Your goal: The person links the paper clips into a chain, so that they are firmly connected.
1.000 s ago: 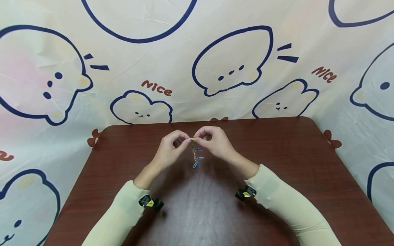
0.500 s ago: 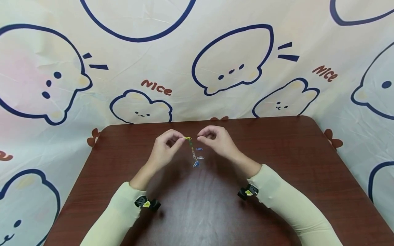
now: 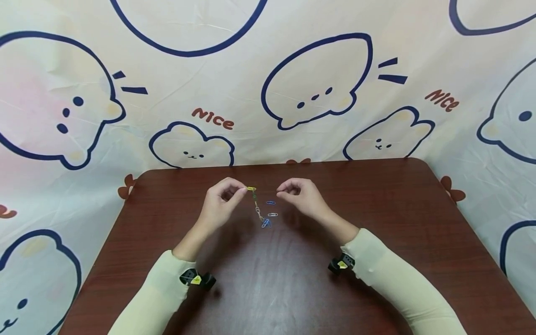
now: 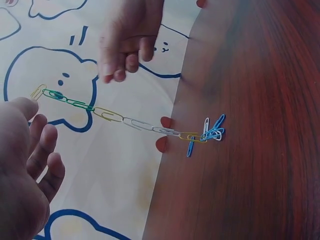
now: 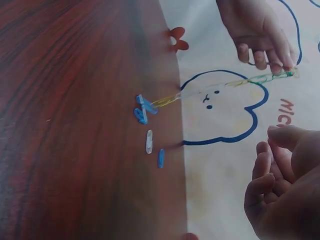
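Observation:
My left hand (image 3: 219,202) pinches a yellow paper clip (image 3: 251,188) between thumb and forefinger. Below it slants a chain of linked paper clips (image 4: 137,124) in green, yellow and silver-white. The chain's lower end meets a small cluster of blue and white paper clips (image 3: 266,223) on the table; whether all of these are linked cannot be told. To the right, my right hand (image 3: 302,200) hovers with loosely bent fingers, thumb near the forefinger, and holds nothing visible. Between the hands lie a loose blue paper clip (image 5: 161,158) and a loose white paper clip (image 5: 149,142).
Everything lies on a dark reddish-brown wooden table (image 3: 268,288). A pale cloth (image 3: 247,88) with blue cartoon outlines hangs behind the table's far edge and along both sides. Each sleeved wrist wears a small black camera (image 3: 198,278).
The right hand has let go of the yellow paper clip and drawn back to the right. The left hand has moved left with the clip, pulling the chain's upper end along at a slant.

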{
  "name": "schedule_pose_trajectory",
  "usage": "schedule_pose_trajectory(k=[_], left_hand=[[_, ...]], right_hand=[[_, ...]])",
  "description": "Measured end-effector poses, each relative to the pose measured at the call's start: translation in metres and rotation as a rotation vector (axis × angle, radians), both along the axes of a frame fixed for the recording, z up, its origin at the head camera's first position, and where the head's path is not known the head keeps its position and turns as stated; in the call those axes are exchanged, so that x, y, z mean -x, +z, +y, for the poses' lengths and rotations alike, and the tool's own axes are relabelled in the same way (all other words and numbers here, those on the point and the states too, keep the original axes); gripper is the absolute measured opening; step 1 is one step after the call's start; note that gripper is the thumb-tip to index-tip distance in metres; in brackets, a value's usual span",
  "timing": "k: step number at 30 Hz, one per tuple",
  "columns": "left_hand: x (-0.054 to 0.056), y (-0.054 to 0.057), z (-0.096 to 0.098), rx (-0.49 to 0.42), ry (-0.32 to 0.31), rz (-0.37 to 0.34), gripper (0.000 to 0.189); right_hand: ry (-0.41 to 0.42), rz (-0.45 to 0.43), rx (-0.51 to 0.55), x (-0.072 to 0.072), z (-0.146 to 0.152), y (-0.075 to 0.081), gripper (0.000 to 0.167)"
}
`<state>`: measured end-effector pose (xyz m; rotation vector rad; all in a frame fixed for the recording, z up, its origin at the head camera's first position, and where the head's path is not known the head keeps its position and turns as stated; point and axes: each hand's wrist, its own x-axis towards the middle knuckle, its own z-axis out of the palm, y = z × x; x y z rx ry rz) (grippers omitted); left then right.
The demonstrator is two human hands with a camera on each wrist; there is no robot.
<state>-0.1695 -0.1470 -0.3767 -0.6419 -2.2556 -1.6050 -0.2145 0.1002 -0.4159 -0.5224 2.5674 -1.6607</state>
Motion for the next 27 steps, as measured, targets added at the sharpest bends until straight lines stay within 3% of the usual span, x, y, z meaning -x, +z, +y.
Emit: schedule_pose_trajectory(k=[16, 27], left_hand=[[-0.001, -0.002, -0.014, -0.055, 0.006, -0.043, 0.005], [0.001, -0.003, -0.017, -0.055, 0.019, -0.047, 0.005]], right_hand=[[-0.016, -0.096, -0.053, 0.007, 0.002, -0.045, 0.012], [-0.019, -0.099, -0.174, 0.010, -0.004, -0.067, 0.009]])
